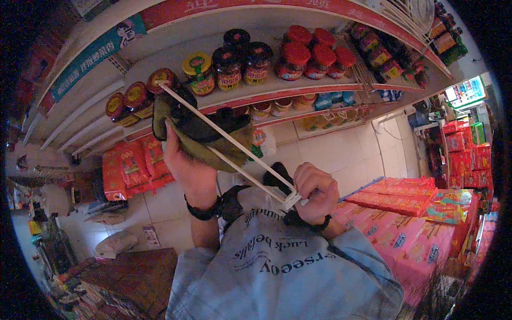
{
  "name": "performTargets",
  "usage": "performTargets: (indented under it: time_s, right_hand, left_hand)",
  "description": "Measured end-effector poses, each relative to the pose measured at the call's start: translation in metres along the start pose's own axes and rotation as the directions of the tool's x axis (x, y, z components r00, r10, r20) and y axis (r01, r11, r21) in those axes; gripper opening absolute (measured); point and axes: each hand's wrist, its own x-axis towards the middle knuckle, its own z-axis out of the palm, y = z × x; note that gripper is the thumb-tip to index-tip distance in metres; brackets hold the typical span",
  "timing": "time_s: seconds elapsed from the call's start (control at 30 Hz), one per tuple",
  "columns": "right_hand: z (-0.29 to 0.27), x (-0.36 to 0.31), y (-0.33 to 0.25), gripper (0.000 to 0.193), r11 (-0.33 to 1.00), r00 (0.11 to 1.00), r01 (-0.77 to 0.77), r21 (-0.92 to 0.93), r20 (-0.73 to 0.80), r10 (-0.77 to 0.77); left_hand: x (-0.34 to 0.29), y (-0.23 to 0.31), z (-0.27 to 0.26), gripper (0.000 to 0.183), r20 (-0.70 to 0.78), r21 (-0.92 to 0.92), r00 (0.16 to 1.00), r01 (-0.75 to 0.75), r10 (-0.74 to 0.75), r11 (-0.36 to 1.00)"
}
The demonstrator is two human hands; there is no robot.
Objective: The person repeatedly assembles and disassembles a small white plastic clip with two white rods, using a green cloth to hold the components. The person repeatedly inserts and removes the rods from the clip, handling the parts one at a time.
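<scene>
Shop shelving (pixel 298 85) curves across the upper field, white boards with red edge strips, above a pale tiled floor (pixel 341 154). Left hand (pixel 184 160) is raised toward the shelf front and clenched around a bunched olive-green cloth (pixel 205 133), which sits just below the shelf edge and partly covers the fingers. Right hand (pixel 317 192) is lower, in front of the chest, closed in a fist on the near end of a thin white double-bar rod (pixel 234 143). The rod runs diagonally up and to the left, crossing over the cloth, and its far tip reaches the lid of a dark jar with a gold lid (pixel 162 79) at the shelf front; whether it actually touches the lid cannot be determined. Both wrists carry black bands. A pale blue printed garment (pixel 277 266) fills the lower centre. Further jars stand in rows on the same shelf: dark jars with gold lids (pixel 128 101) to the left, a yellow-lidded jar (pixel 198 72), black-lidded jars (pixel 242 61), and red-lidded jars (pixel 312 53) to the right. Red packets (pixel 133 165) hang or lean below the shelf at the left. Stacked red cartons (pixel 405 213) occupy the floor at the right, near the right forearm.
</scene>
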Motion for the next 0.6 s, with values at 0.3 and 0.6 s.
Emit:
performTargets:
  time_s: [0.3, 0.6]
  right_hand:
    - [0.011, 0.008, 0.001, 0.054, 0.999, 0.999, 0.047, -0.009, -0.012, -0.048]
    - [0.031, 0.018, 0.01, 0.055, 0.997, 0.997, 0.008, 0.074, -0.077, -0.002]
  left_hand:
    - [-0.02, -0.012, -0.002, 0.036, 0.002, 0.028, 1.0, -0.031, 0.031, 0.999]
    - [-0.032, -0.018, -0.004, 0.033, 0.082, -0.302, 0.993, 0.105, -0.084, 0.947]
